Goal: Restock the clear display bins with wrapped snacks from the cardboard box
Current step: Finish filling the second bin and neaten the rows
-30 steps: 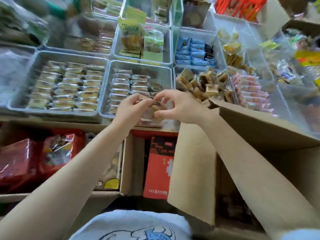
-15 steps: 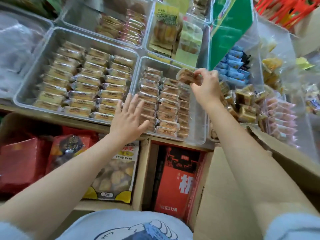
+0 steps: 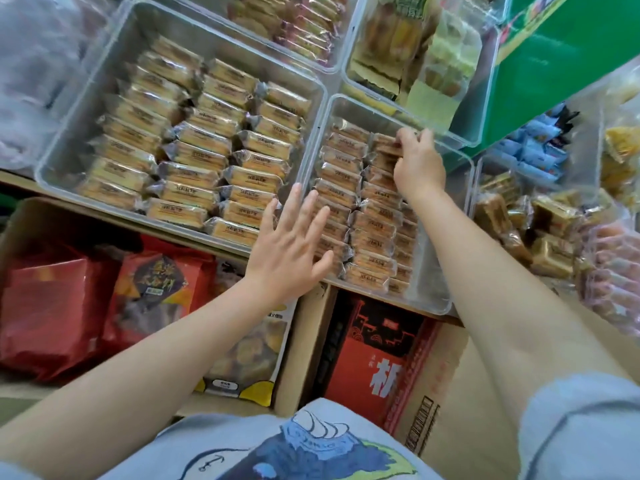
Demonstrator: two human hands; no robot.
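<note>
1. Nearest the body: cardboard box (image 3: pixel 460 386), flap open, bottom right.
2. Mid-reach: left hand (image 3: pixel 289 242), half a second ago over the shelf edge, now spread flat with fingertips against the front snack rows; grasps nothing.
3. Farther in: right hand (image 3: pixel 417 164) has brought its wrapped snack (image 3: pixel 386 143) down into the middle bin (image 3: pixel 460 237), pinching it at the back row. Placement nearly done; release remains.
</note>
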